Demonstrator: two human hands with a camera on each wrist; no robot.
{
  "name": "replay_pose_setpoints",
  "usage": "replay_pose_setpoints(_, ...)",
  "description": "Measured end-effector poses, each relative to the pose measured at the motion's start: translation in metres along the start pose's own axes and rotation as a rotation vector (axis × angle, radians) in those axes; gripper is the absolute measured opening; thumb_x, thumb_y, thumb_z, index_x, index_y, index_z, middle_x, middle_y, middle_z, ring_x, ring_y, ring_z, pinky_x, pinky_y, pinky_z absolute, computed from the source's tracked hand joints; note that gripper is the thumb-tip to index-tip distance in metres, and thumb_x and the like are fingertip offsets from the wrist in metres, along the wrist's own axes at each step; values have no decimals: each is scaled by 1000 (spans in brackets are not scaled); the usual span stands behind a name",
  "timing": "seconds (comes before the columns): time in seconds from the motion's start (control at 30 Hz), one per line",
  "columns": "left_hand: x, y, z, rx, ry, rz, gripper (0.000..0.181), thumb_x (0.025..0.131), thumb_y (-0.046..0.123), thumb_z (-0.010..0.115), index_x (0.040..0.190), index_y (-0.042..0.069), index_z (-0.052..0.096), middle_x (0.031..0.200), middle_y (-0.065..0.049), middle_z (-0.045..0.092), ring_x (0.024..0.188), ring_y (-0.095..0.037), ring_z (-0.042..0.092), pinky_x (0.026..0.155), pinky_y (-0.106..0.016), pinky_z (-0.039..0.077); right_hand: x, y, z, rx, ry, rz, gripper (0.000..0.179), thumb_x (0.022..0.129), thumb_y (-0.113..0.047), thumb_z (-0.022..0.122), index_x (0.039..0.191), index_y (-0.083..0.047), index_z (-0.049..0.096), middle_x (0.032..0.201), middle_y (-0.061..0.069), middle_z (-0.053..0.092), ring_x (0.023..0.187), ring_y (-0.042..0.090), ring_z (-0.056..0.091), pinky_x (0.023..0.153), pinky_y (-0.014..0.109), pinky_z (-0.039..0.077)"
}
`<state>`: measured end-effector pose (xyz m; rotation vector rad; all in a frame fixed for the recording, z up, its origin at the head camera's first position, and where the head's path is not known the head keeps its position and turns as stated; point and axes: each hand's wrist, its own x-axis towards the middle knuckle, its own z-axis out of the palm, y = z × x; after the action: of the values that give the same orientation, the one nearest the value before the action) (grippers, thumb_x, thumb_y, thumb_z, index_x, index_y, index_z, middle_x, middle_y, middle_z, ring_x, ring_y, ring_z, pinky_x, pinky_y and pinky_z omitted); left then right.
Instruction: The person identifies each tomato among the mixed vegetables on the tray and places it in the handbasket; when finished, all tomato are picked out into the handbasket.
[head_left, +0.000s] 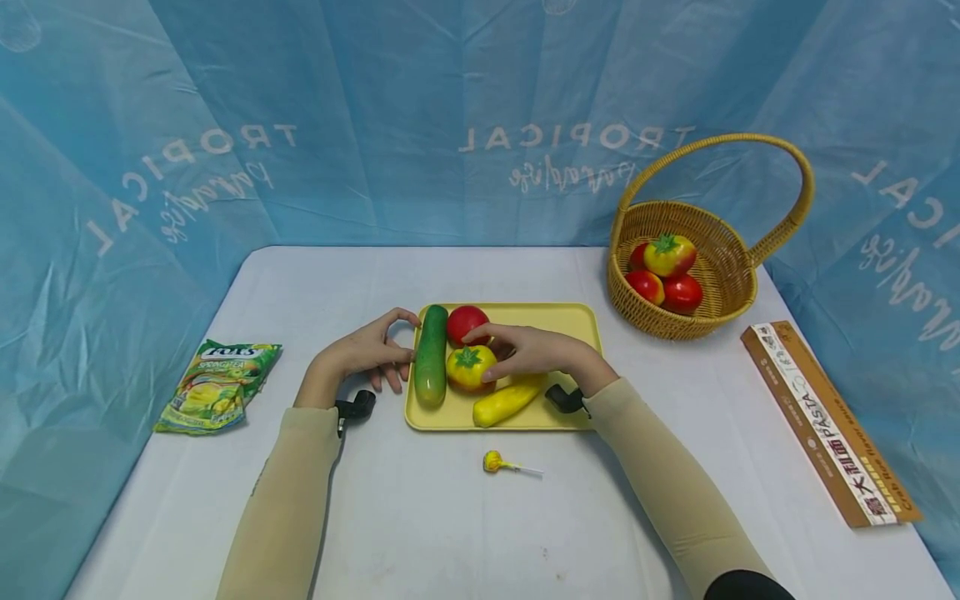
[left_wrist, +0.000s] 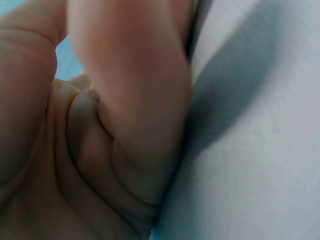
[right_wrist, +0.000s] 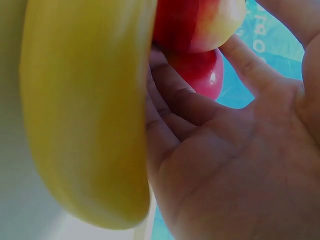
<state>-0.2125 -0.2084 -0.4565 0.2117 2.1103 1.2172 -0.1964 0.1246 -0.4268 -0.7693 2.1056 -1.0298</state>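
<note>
My right hand [head_left: 528,348] reaches over a yellow tray [head_left: 570,321], its thumb and fingers around a yellow-and-red tomato [head_left: 467,367] with a green leafy top. Beyond that tomato lies a red one [head_left: 467,321]. In the right wrist view, a banana-like yellow fruit [right_wrist: 87,115] stands out close to the palm, and the fingers [right_wrist: 185,97] reach under the tomato. The left hand [head_left: 367,350], fingers loosely bent, rests at the tray's left edge beside a green cucumber [head_left: 431,358]. Its bent fingers fill the left wrist view, near the white cloth.
A wicker basket [head_left: 652,321] with several tomatoes stands at the back right. Along the right side lies a long brown pasta box [head_left: 832,425]. A green candy bag [head_left: 217,387] lies at the left, and a yellow lollipop [head_left: 492,462] in front of the tray.
</note>
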Motion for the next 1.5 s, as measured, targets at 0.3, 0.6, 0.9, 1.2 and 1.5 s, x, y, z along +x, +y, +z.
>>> replay_pose_setpoints(0.3, 2, -1, -1, -5, -2, 1, 60, 100, 24, 70, 148, 26, 35, 81, -13, 76, 58, -23, 74, 48, -33, 57, 2, 0, 0, -11, 12, 6, 56, 100, -31, 75, 151, -26, 53, 150, 9, 58, 136, 29, 55, 123, 49, 42)
replay_pose_setpoints(0.6, 1, -2, 0, -8, -2, 1, 59, 100, 24, 70, 148, 26, 34, 80, -13, 76, 58, -24, 74, 48, -32, 57, 1, 0, 1, -19, 17, 9, 55, 100, -30, 76, 150, -24, 55, 151, 7, 57, 134, 27, 54, 123, 48, 42)
replay_pose_setpoints(0.9, 0, -1, 0, -10, 2, 8, 59, 100, 24, 70, 148, 26, 35, 80, -13, 76, 58, -25, 74, 48, -32, 57, -5, -4, -5, -11, 36, -5, 56, 99, -30, 77, 151, -27, 56, 147, 6, 59, 132, 28, 55, 117, 47, 47)
replay_pose_setpoints(1.2, 0, -1, 0, 12, -3, 11, 58, 101, 26, 69, 148, 26, 34, 80, -13, 77, 60, -24, 75, 49, -32, 59, -20, -5, -21, 12, 64, -54, 58, 98, -29, 77, 152, -27, 55, 149, 8, 56, 133, 29, 58, 118, 47, 48)
replay_pose_setpoints(1.5, -2, 0, 0, 5, -5, 24, 58, 102, 24, 68, 149, 25, 34, 81, -13, 77, 58, -23, 74, 48, -32, 57, -50, -8, -51, 91, 197, -69, 56, 98, -31, 77, 150, -29, 54, 144, 6, 61, 129, 28, 62, 113, 48, 51)
